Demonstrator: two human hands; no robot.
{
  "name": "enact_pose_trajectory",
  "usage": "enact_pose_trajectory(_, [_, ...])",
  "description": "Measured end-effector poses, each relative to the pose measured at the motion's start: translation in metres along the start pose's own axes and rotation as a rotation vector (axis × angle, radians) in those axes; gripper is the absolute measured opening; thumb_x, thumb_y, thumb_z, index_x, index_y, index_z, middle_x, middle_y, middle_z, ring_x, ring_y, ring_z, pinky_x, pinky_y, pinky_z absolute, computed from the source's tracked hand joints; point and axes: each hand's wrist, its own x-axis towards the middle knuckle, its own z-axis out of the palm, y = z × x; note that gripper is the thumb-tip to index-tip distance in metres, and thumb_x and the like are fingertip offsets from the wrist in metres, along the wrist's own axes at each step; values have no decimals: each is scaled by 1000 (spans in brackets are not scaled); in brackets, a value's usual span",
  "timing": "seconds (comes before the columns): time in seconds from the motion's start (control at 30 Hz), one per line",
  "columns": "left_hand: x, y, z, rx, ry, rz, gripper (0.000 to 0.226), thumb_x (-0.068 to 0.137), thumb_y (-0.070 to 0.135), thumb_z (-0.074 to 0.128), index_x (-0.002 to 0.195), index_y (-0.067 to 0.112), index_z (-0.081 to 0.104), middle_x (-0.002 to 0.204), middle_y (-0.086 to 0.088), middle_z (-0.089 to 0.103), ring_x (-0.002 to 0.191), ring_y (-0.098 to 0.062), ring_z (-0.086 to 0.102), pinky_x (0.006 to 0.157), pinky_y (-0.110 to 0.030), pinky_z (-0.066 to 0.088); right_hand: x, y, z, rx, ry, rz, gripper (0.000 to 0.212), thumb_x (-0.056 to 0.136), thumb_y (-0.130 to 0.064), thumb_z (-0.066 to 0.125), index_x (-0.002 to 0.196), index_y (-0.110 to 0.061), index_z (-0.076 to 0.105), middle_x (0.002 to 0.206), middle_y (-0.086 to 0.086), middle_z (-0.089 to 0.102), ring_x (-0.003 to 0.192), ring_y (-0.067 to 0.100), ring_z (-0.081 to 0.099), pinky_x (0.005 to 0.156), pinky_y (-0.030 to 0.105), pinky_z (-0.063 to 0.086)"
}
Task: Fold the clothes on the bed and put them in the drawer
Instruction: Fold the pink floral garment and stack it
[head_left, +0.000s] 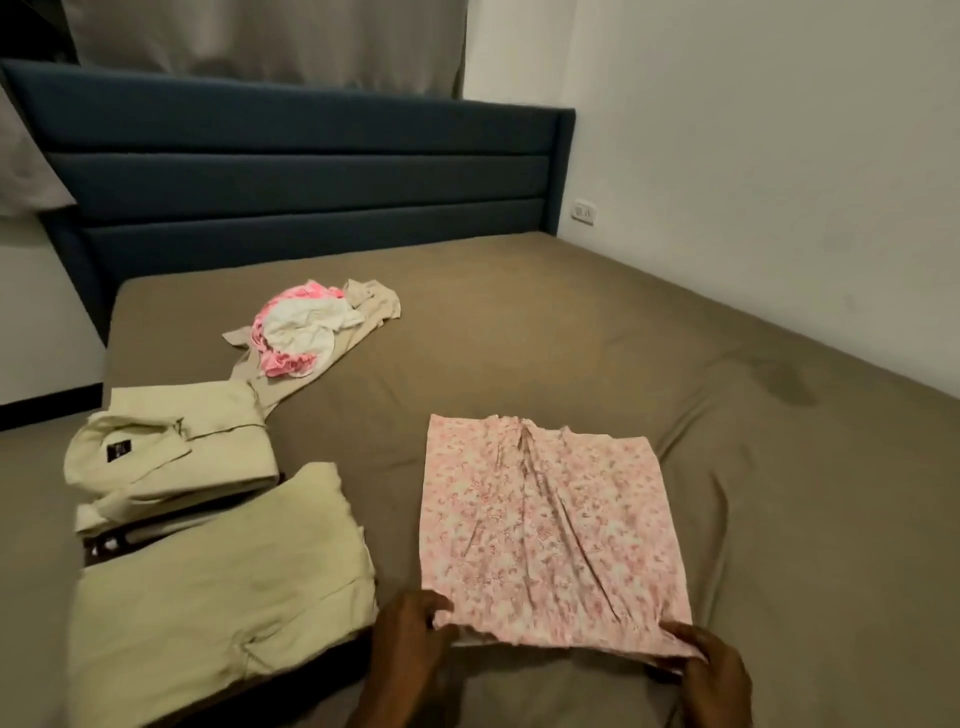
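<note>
Two folded cream clothes (208, 525) sit on the left of the bed (675, 374), with a messy pile (306, 332) behind them. The pink flowery cloth (545, 525) lies flat in the middle. To fold it well, lift both near corners together and lay them evenly on the far edge. The left hand (410, 629) pinches the near left corner, and the right hand (711, 670) pinches the near right corner, both low.

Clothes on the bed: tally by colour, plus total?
Pale yellow, folded: 2, the collared shirt and the folded piece nearer the camera
Pink floral: 1, floral garment gripped by left hand and right hand
Pink-and-white, crumpled: 1
Beige, unfolded: 1
Total: 5
</note>
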Motion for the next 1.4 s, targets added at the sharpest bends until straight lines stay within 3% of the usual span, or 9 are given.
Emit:
enact_pose_trajectory(0.1, [-36,-24,9,16,-7,-12,43,75,10,86,81,47,65,87,23,64,73,6,58,75,-15,46,-18,28,-13,-291,-54,-245,35,67,-6,70,96,-21,81,109,12,68,101,37,68,84,4,41])
enact_pose_trajectory(0.23, [-55,-32,5,18,30,18,33,71,5,87,98,23,82,93,10,76,72,-4,65,68,-9,46,-34,27,-23,-494,-80,-283,51,71,10,78,115,-15,74,131,4,56,108,26,62,81,33,51])
enact_pose_trajectory(0.53, [-75,-26,-4,-95,38,49,41,64,17,97,97,35,81,87,18,74,79,8,67,65,-2,45,-37,26,-32,-36,-137,-171,31,84,-4,62,95,-27,80,126,-3,62,106,28,70,84,48,62])
enact_pose_trajectory(0.6, [-81,-20,-7,-128,71,17,49,62,34,98,107,29,80,91,15,73,78,2,69,68,-9,50,-24,22,-32,108,-145,-105,39,93,10,54,98,-21,79,127,4,61,109,32,68,86,52,61])
enact_pose_trajectory(0.7, [-80,-9,-9,92,179,8,41,82,60,76,108,28,80,96,9,67,82,-9,66,70,-28,52,6,13,-21,97,-24,-35,26,92,-7,59,98,-26,76,115,6,70,107,29,68,94,52,56])
enact_pose_trajectory(0.83, [-27,6,3,321,273,245,29,95,39,66,102,14,79,95,-6,70,79,-26,70,64,-32,53,78,-4,14,113,10,87,17,96,-16,67,112,-17,73,110,4,74,98,20,70,94,47,58])
enact_pose_trajectory(1.03, [108,28,1,259,289,24,33,96,34,67,112,5,72,107,-13,73,98,-32,68,82,-39,51,198,-29,61,97,19,77,25,96,-17,70,119,-9,73,110,2,73,99,19,69,87,26,52])
enact_pose_trajectory(1.3, [244,28,0,267,330,-280,55,89,65,60,66,15,67,67,-3,66,67,-28,67,62,-32,49,282,2,123,40,77,101,29,92,-34,75,106,-9,71,105,11,72,93,27,67,87,38,55])
enact_pose_trajectory(1.4, [278,32,3,213,301,-328,48,88,60,67,70,15,71,72,-4,70,71,-29,69,64,-31,49,292,25,123,31,67,81,26,88,-31,80,100,-9,73,101,12,71,86,23,65,84,40,56])
